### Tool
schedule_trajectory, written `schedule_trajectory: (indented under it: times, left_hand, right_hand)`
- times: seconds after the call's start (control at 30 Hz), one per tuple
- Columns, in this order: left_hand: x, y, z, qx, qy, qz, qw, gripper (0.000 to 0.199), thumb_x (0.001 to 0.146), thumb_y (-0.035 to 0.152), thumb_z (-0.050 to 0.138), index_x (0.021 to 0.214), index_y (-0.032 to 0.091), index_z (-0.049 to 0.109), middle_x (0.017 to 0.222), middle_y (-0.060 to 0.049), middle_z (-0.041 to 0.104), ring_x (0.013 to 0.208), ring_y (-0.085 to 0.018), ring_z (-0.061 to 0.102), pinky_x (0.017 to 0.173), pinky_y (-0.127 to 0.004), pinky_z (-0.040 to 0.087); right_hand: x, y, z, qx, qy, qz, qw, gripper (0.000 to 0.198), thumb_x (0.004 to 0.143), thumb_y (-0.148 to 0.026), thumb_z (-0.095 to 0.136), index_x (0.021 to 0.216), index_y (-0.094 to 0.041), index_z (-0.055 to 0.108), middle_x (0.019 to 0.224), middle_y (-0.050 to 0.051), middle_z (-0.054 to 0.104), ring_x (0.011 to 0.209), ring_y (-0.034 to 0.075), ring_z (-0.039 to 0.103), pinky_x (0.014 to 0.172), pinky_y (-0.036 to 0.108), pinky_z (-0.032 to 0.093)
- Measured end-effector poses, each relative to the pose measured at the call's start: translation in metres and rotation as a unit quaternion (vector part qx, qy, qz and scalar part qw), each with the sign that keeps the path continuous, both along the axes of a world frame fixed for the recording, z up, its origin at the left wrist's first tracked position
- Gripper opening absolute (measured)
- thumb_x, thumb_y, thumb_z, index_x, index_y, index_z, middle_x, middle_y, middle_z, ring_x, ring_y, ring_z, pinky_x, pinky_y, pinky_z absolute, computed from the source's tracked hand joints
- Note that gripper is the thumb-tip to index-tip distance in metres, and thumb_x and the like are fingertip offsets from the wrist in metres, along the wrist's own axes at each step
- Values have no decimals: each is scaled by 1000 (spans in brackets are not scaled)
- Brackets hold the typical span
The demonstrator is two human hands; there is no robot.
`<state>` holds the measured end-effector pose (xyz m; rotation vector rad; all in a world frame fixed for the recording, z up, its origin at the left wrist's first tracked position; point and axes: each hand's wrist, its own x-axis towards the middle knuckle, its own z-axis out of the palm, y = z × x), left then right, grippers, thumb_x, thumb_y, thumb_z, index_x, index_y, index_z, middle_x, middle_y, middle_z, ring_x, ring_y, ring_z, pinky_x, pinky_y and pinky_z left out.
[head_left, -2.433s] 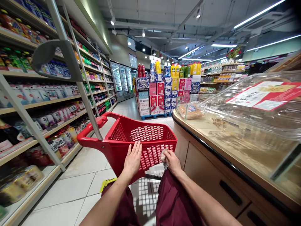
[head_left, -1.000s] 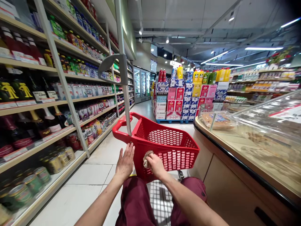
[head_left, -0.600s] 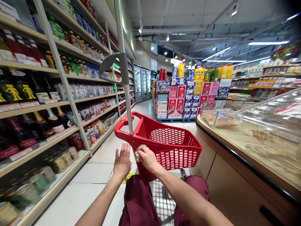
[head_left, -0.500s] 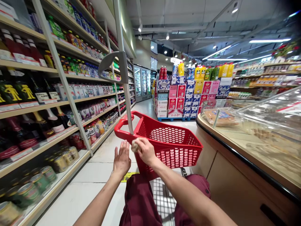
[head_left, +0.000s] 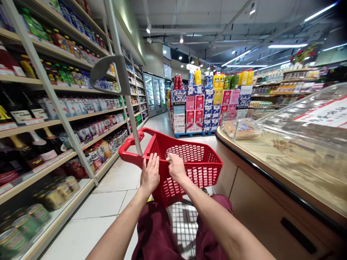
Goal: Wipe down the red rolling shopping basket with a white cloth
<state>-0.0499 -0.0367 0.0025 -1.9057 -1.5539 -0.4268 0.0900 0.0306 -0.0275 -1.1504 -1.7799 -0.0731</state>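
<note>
A red plastic rolling shopping basket (head_left: pixel 195 166) with perforated walls stands on the floor right in front of my knees. My left hand (head_left: pixel 150 174) lies with its fingers stretched out against the basket's near side, just below the rim. To its right, my right hand (head_left: pixel 177 168) is closed around a small crumpled beige cloth (head_left: pixel 168 157), mostly hidden by the fingers, and rests at the near rim. A grey metal pole (head_left: pixel 133 122) with a dark grey grip (head_left: pixel 123 74) rises from the basket's left end.
Shelves (head_left: pixel 62 119) of bottles and cans line the left side. At right stands a wooden counter (head_left: pixel 244 191) with clear covers and a packaged cake (head_left: pixel 241 129). Stacked drink cartons (head_left: pixel 199 108) and glass-door fridges (head_left: pixel 154 92) are farther back.
My left hand has come up against the basket's side. My right hand has slid right along the rim with the cloth, now more enclosed. The view has turned slightly right.
</note>
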Motion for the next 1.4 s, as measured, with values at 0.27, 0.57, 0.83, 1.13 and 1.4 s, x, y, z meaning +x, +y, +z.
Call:
schedule_trajectory:
  times: [0.27,0.57,0.83,1.13,1.4]
  left_hand:
    - [11,8,-2,-15,19,17,1000,64,68,13,39,131,4,34,142,-12,28,134,-25,17,110,-46,10]
    - [45,14,-19,-65,31,-2,997,65,69,12,37,133,6,31,143,-11,25,134,-23,17,110,-45,13]
    - [64,18,-26,-76,39,-15,996,65,70,13,37,134,6,28,144,-11,24,135,-21,13,110,-43,11]
    - [80,21,-27,-117,38,-17,992,65,70,11,35,134,6,27,144,-10,22,135,-22,12,110,-44,11]
    - [75,25,-21,-83,24,-12,996,64,70,15,38,133,5,30,143,-12,26,134,-22,14,110,-44,10]
  right_hand:
    - [67,17,-28,-7,-44,-49,998,29,84,-16,42,106,-21,60,118,9,53,109,21,43,91,37,34]
    - [86,18,-40,18,-110,-27,993,39,82,-14,39,117,-21,55,128,7,47,122,23,34,101,41,27]
    - [154,23,-54,-65,-69,-168,981,45,80,-16,35,122,-10,50,135,13,38,128,27,25,104,46,24]
    - [173,25,-49,-152,-41,-207,966,47,84,-21,31,126,-5,45,136,18,35,128,29,26,103,46,24]
    - [147,25,-54,-60,-94,-84,990,47,86,-24,34,132,-20,38,138,8,37,127,25,29,102,48,24]
